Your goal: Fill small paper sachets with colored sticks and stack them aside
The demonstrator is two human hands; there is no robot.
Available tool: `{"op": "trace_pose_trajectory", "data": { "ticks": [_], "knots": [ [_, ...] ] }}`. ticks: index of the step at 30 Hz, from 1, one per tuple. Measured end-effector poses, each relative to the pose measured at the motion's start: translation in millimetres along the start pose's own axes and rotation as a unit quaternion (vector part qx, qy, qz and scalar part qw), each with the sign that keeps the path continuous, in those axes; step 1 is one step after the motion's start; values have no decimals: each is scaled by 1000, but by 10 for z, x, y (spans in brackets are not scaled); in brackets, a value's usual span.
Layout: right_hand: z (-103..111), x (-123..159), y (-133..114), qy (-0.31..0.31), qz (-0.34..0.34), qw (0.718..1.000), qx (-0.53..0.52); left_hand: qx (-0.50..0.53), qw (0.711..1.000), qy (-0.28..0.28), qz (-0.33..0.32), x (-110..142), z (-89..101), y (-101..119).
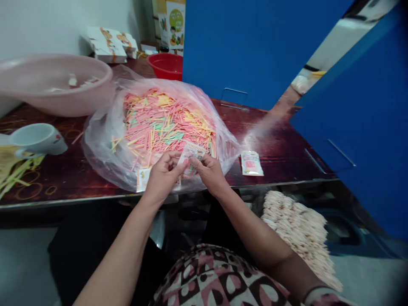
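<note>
Paper packet [190,160] sat pinched between my left hand [164,176] and right hand [208,172], both curled closed on it, low over the plastic bag [223,140] of colored sticks [165,123].

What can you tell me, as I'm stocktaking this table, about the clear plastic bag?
The clear plastic bag lies slack and wrinkled on the reddish table, its film around a heap of pink, yellow and green sticks. A pink basin sits against its far left side; the person's left hand and right hand are above its near edge.
</note>
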State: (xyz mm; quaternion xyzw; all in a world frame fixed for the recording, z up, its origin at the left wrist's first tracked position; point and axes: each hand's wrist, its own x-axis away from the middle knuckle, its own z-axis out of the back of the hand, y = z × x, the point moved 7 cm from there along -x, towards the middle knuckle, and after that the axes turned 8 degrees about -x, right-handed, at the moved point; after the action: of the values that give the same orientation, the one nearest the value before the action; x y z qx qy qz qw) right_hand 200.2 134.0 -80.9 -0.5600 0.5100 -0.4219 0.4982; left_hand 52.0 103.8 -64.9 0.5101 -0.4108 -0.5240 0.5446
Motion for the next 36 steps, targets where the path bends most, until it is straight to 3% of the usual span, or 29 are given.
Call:
{"op": "trace_pose_trajectory", "data": {
  "ticks": [3, 6, 8, 10, 12, 15, 17, 21, 24, 26, 29, 32, 36],
  "knots": [
    [515, 22, -92, 43, 22, 998, 40, -90, 995, 26, -30, 28, 187, 94],
    [1318, 46, -239, 128, 43, 986, 93, -236, 967, 74, -63, 73, 497, 201],
    [1827, 66, -282, 188, 28, 971, 142, -311, 944, 66, -91, 96, 637, 224],
    [2154, 73, -270, 213, 6, 953, 215, -364, 924, 45, -113, 110, 716, 175],
    [2279, 70, -224, 213, -9, 918, 334, -401, 907, 23, -123, 118, 743, 74],
    [2224, 74, -152, 198, -1, 836, 512, -434, 892, -9, -126, 127, 703, -99],
    [2169, 86, -111, 190, 6, 799, 570, -447, 886, -15, -127, 127, 665, -188],
    [2216, 110, -120, 194, 7, 763, 616, -464, 878, -4, -116, 95, 625, -310],
    [2233, 119, -263, 220, 51, 755, 616, -467, 877, -2, -114, 60, 606, -354],
    [2107, 127, -392, 236, 119, 768, 583, -470, 874, 0, -120, 38, 588, -362],
    [1633, 114, -466, 183, 209, 836, 474, -482, 868, 12, -118, 15, 569, -366],
    [928, 90, -380, 56, 215, 913, 341, -485, 868, 32, -103, 26, 582, -338],
    [131, 138, -330, -48, 183, 947, 260, -480, 862, 80, -143, 135, 610, -100]
  ]
}}
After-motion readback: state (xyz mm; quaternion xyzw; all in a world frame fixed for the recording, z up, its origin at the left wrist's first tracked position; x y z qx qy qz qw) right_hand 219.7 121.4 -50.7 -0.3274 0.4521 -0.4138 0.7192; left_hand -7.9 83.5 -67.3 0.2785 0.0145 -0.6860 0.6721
